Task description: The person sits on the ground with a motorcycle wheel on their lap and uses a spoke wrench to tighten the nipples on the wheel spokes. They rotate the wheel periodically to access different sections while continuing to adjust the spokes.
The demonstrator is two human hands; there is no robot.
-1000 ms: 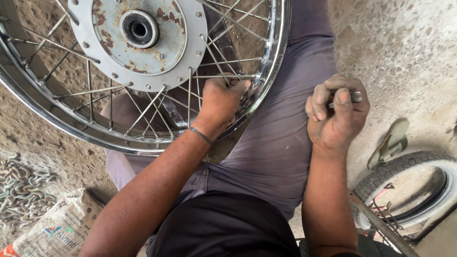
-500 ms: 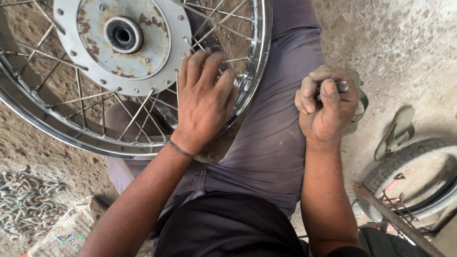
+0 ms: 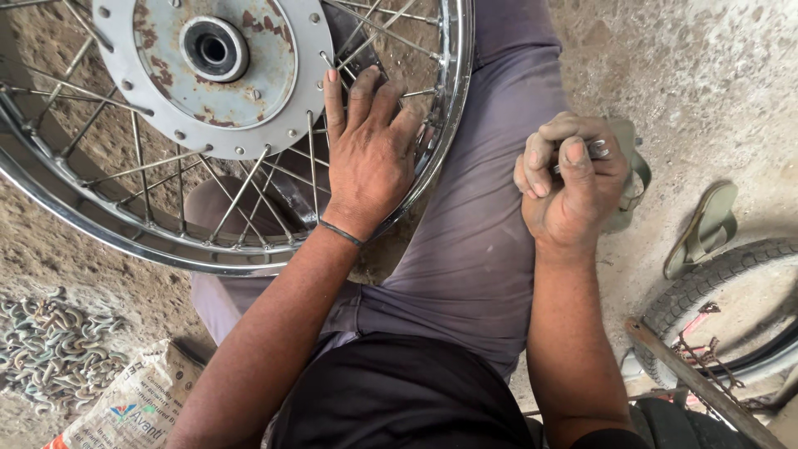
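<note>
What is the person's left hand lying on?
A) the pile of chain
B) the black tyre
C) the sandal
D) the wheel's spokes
D: the left hand lies flat, fingers spread, on the spokes of the spoked wheel, near its hub plate, while the right hand is closed around a small metal tool.

A rough floor-level repair workshop for two-wheelers is shown, where work is done seated on a bare, dusty concrete floor (image 3: pixel 715 91). A chromed spoked wheel (image 3: pixel 249 191) with a rust-spotted hub plate is propped over the lap, and a treaded rubber tyre (image 3: pixel 706 291) is seen beside a rusty metal bar (image 3: pixel 690 374). A heap of loose chain links (image 3: pixel 50 349) and a printed sack (image 3: pixel 125 407) are left lying on the ground.
</note>
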